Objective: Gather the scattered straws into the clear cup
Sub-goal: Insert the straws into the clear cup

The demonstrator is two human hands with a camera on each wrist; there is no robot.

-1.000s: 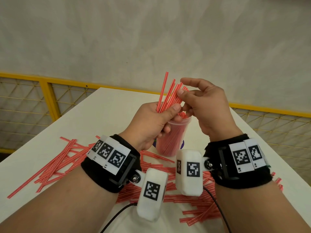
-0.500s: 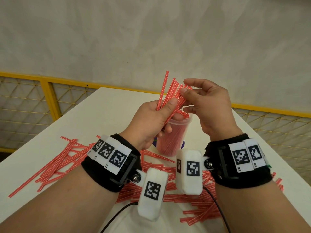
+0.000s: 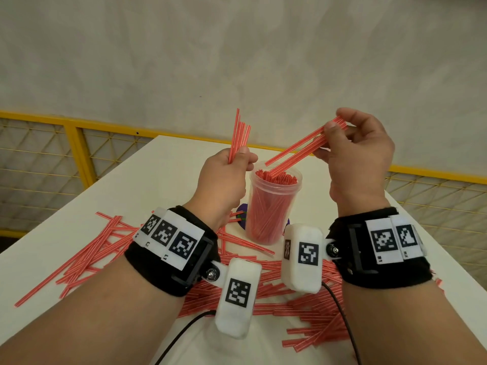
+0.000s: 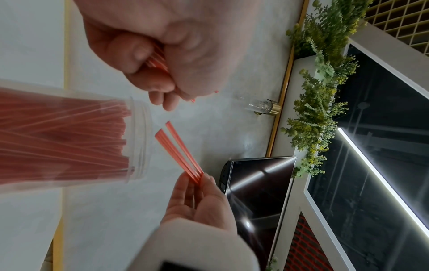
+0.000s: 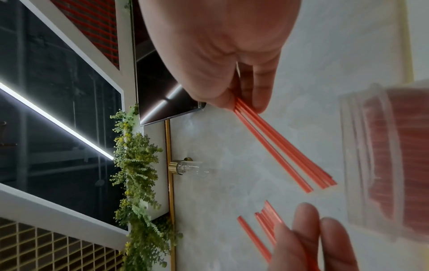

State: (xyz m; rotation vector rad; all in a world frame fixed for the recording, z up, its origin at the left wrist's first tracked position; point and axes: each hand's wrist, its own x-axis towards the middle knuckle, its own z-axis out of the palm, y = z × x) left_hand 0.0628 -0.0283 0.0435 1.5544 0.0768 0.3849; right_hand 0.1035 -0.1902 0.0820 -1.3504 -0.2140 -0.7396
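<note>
A small bunch of red straws (image 3: 305,151) is pinched near its upper end between the thumb and fingers of the right hand (image 3: 361,159), the free ends slanting down toward the mouth of the cup (image 3: 271,206) and lying just above its rim. A second bunch (image 3: 238,135) is gripped low down in the curled left hand (image 3: 224,177) and stands nearly upright beside the cup, apart from it. The cup is already packed with upright straws almost to the rim, and many loose straws (image 3: 87,259) are spread on the table (image 3: 163,164), to the left and near the wrists. The straws are judged to be very light, thin and smooth, stiff enough to hold a line when gripped at one end yet easily bent or kinked, and likely to slide past one another if held slackly. A firm pinch close to one end, with the ends kept level, would seem best, so that the free ends can be steered into the gaps that remain. Because the cup is light and crowded, a sideways push could tip it or flick straws out.
</note>
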